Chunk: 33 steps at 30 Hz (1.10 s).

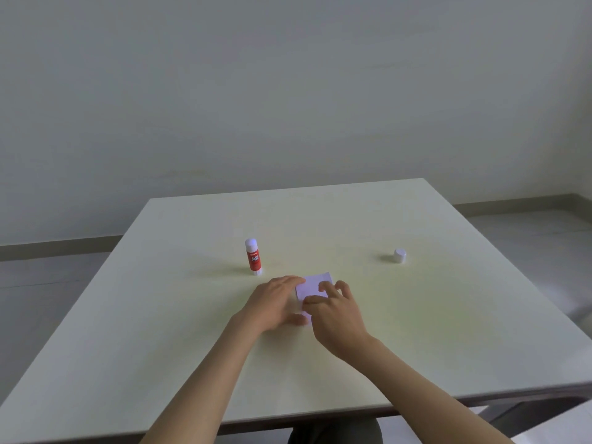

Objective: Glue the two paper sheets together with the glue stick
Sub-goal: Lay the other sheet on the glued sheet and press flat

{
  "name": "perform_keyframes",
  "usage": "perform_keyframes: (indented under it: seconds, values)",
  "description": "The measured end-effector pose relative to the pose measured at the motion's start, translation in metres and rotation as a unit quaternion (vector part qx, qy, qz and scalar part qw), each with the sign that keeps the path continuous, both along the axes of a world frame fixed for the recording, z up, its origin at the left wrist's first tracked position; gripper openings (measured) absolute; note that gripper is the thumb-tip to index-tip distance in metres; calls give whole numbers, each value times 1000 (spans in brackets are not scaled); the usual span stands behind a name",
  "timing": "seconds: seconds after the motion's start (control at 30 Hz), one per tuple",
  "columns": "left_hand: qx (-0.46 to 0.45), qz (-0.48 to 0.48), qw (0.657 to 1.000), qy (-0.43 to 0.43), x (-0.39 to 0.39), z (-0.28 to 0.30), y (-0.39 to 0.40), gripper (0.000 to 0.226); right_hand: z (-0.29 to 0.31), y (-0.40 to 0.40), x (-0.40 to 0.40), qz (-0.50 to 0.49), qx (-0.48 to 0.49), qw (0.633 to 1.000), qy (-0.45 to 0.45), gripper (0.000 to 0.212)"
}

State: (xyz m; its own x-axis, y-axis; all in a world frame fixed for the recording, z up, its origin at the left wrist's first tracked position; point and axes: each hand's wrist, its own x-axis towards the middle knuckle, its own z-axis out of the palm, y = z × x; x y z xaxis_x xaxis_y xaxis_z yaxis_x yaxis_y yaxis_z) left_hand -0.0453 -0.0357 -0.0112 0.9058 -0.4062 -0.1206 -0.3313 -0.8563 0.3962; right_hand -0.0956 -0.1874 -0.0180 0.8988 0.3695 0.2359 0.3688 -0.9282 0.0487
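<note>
Head view looks down on a pale square surface point(160, 315) set against a plain wall. A glue stick point(253, 257) stands upright left of centre, uncapped, its white glue tip exposed above a red body. White lettering on the red label reads "GLUE STICK"; a smaller line of print above it is too blurred to read. Its white cap point(399, 255) stands alone well apart to the right, on the far right part of the surface.

Just in front of the glue stick lies the white paper point(315, 285), a small squarish piece flat on the surface. Whether it is one sheet or two stacked cannot be told, since only one white shape shows between the hands.

Both forearms reach in from the near edge and converge on the paper. The left hand point(275, 304) lies palm down over the paper's left side, fingers point(293, 280) together and stretched flat, their tips on the paper's left edge; the thumb rests near the paper's near-left corner. The right hand point(336, 312) is arched above the paper's near-right part, its fingers point(326, 288) spread and curled, fingertips pressing down on the sheet, the thumb touching the paper's near edge. Neither hand grips anything; both press flat on the paper.
</note>
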Motion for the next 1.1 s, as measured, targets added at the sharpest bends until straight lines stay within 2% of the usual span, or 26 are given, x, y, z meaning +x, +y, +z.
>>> perform_keyframes:
  seconds: [0.07, 0.2, 0.43, 0.53, 0.57, 0.77, 0.93, 1.0, 1.1]
  values:
    - [-8, 8, 1000, -1, 0, 0, 0, 83, -2, 2, 13, 10, 7, 999, 43, 32]
    - [-8, 12, 1000, -13, 1, 0, -1, 91, 2, 6, 37, -2, 20, 998, 62, 52]
    - [8, 1, 1000, -8, 1, -1, 0, 99, 5, 9, 41, -18, 23, 998, 54, 41]
    - [24, -4, 1000, -2, 2, 0, 1, 96, 11, 7, 20, -34, 14, 999, 24, 15]
    - [30, -7, 1000, -2, 2, 0, 1, 95, 10, 5, 12, -33, 17, 999, 6, 14]
    - [39, -11, 999, -8, 2, 3, -1, 96, -8, -7, -22, -35, 22, 999, -23, 20]
    - [39, -10, 999, -5, 1, 3, -1, 95, -5, -8, -18, -41, 27, 998, -43, 22]
    - [49, -12, 999, -5, 1, 3, -2, 92, -2, -7, -6, -48, 24, 999, 1, 21]
    - [47, -8, 999, -6, 2, 2, -2, 90, 1, -4, 22, -39, 42, 997, 59, 34]
